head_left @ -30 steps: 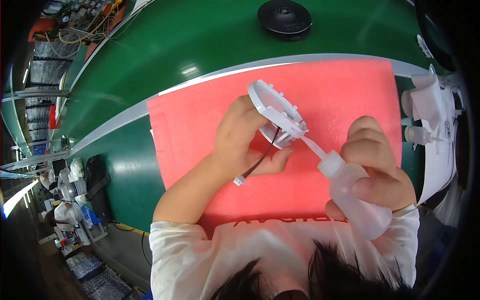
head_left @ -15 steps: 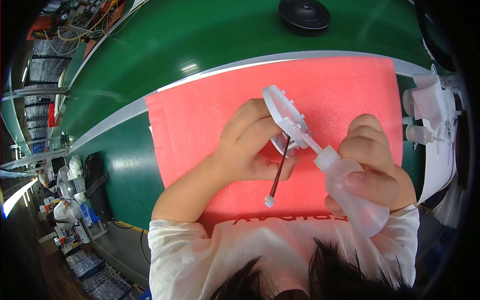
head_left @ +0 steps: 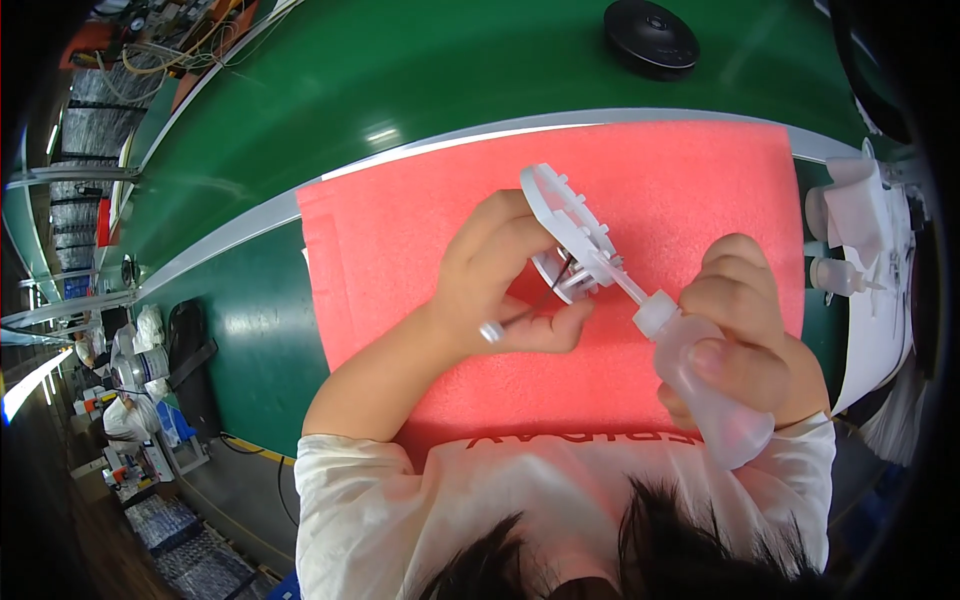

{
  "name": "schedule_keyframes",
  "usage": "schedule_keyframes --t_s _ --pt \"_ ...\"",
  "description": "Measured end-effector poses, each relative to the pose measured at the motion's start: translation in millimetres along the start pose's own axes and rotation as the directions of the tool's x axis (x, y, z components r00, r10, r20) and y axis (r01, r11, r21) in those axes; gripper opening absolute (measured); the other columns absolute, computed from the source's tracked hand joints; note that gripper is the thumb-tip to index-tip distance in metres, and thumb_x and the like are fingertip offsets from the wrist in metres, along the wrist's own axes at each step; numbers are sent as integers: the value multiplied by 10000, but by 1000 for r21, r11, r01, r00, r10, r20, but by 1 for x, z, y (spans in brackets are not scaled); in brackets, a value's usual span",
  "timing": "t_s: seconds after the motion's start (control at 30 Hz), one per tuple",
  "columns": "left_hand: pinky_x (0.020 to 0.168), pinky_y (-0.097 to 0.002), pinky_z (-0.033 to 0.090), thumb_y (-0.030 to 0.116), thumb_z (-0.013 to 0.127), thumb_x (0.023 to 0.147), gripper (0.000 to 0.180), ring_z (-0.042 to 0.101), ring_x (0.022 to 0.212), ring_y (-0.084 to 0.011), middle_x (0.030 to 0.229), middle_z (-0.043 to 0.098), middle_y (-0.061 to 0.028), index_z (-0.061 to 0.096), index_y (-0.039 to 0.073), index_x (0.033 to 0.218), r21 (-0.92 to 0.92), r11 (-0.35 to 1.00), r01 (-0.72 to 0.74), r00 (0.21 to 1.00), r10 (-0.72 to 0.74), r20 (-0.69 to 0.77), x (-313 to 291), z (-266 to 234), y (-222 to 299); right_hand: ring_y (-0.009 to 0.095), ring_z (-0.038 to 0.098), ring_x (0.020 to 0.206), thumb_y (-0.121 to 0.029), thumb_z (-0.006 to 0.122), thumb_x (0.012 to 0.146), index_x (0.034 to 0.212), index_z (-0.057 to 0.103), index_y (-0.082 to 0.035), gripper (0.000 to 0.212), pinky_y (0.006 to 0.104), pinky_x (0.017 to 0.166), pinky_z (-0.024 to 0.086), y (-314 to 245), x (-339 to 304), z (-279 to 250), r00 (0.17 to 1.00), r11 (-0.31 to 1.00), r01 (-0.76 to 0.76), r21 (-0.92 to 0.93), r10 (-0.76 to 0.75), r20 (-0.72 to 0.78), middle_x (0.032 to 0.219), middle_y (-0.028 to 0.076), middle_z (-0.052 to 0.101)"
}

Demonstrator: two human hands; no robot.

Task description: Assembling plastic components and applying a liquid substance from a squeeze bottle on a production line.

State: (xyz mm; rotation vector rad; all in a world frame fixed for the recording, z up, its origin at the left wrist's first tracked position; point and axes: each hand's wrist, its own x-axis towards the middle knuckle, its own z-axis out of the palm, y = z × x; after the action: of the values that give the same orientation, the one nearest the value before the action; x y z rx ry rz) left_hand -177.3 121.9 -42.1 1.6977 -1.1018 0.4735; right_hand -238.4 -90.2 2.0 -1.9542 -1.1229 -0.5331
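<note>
Left hand (head_left: 490,268): it is partly closed, with the fingers around the left side of a white round plastic part (head_left: 562,212); the thumb stretches below.
White round plastic part: it is held tilted above the pink foam mat (head_left: 400,240), and small pegs stand out on its edge.
Thin dark cable (head_left: 556,286): it comes out of the part toward the left wrist; its white connector (head_left: 491,331) looks blurred.
Right hand (head_left: 738,315): it is curled firmly around a translucent squeeze bottle (head_left: 712,395).
Bottle nozzle (head_left: 630,288): it points at the part's lower end; whether they touch, I cannot tell.
Foam mat: it lies on the green desk (head_left: 262,340).
Black round device (head_left: 652,38): it stands beyond the mat.
</note>
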Motion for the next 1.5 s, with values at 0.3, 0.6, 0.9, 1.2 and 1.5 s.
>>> schedule_keyframes --t_s 0.3,0.6,0.9,1.2,1.5 --pt "620 -276 469 91 695 612 427 551 796 -181 886 533 -118 477 3 969 -361 899 246 957 -284 -54 -2 11 -2 140 411 470 -110 692 577 949 510 -101 415 278 437 257 10 2 5 965 994 105 -35 -110 -239 691 65 510" --pt "782 -345 480 40 575 755 392 562 941 -217 1051 511 -150 390 -26 1094 -717 588 374 870 -490 51 6 12 11 145 407 486 -121 706 581 985 485 -124 461 285 453 259 8 -1 -4 981 998 58 -7 -58 -188 724 61 497" --pt "721 -375 511 246 410 862 323 577 931 -268 1017 545 -170 402 -8 1062 -845 188 500 661 -714 232 15 14 18 160 419 501 -184 719 580 1018 445 -158 517 297 470 289 11 -6 -5 964 988 132 -84 -147 -222 758 66 485" --pt "683 -410 525 335 312 881 352 595 895 -318 961 577 -202 410 20 1003 -844 -61 533 536 -748 392 28 25 19 169 438 522 -202 728 598 1015 444 -158 507 308 485 302 15 -12 -19 985 997 54 -51 -62 -163 788 75 485" --pt "702 -431 533 415 293 863 486 612 832 -322 975 585 -214 497 -4 1000 -846 -352 400 478 -708 521 30 28 19 164 437 511 -199 724 602 1012 449 -154 496 301 481 306 18 -14 -22 980 998 65 -26 -69 -184 777 77 488"
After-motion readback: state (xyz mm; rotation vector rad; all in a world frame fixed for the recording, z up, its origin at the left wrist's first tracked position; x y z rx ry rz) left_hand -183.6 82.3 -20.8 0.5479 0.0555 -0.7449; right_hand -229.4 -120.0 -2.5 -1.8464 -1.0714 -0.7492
